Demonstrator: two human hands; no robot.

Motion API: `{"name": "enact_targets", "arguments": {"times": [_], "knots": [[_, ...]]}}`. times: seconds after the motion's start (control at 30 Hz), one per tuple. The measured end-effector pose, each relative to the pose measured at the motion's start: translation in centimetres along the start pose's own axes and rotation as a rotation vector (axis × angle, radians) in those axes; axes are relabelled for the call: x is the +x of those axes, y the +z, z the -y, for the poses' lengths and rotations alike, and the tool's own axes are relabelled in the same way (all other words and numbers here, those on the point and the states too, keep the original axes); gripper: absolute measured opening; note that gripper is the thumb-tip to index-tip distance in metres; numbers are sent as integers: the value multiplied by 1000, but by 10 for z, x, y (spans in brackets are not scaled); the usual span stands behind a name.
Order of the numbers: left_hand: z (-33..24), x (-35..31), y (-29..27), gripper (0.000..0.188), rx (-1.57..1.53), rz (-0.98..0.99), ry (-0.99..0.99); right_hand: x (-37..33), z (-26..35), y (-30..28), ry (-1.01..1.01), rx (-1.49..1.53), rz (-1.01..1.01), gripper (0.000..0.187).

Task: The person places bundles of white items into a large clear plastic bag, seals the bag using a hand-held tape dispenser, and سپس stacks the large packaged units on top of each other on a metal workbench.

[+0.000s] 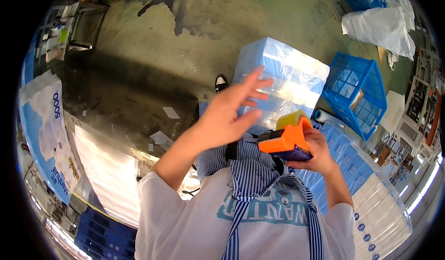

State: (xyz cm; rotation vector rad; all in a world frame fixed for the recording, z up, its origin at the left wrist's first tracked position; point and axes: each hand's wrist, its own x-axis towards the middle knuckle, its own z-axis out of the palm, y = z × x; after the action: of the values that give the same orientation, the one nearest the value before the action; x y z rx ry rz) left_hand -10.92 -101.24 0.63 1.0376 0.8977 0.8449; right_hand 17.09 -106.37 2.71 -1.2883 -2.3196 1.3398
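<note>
My left hand [228,110] is raised in front of a large plastic-wrapped bale [289,74] of blue and white packs. Its fingers are spread and slightly blurred, with nothing in them; whether they touch the wrap I cannot tell. To the right, my right hand [319,151] grips an orange tape dispenser [293,138] near my waist. A yellowish roll of packing tape [291,118] sits on the dispenser, close to the bale's near side. Part of the dispenser's handle is hidden by my fingers.
Right of the bale lies a blue plastic crate [340,81] with an open side. More wrapped packs [343,160] are stacked at my right. White bags [378,28] lie farther back. At left are a printed bag [48,135], a white sheet-covered stack [106,167] and a blue pallet [104,234].
</note>
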Motion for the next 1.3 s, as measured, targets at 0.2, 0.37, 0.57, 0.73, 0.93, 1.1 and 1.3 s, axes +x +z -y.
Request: {"name": "enact_targets", "arguments": {"times": [0.2,0.37,0.57,0.73,0.93,1.1,1.3], "knots": [[-23,1,-3,36,536,170,248,-18,-6,-14,-63,-153,-55,64],[-9,5,22,26,485,271,233,-28,-17,-24,-94,-150,-80,64],[-5,12,40,29,317,275,191,-36,-24,-30,-137,-123,-108,65],[1,19,41,24,68,423,123,-39,-21,-34,-146,24,-69,64],[6,18,47,18,-9,484,167,-38,-11,-35,-214,3,-148,52],[5,10,56,10,74,365,51,-52,-16,-30,-123,28,-76,59],[24,-3,71,27,-39,178,-53,-55,-17,-29,-54,67,-105,64]]}}
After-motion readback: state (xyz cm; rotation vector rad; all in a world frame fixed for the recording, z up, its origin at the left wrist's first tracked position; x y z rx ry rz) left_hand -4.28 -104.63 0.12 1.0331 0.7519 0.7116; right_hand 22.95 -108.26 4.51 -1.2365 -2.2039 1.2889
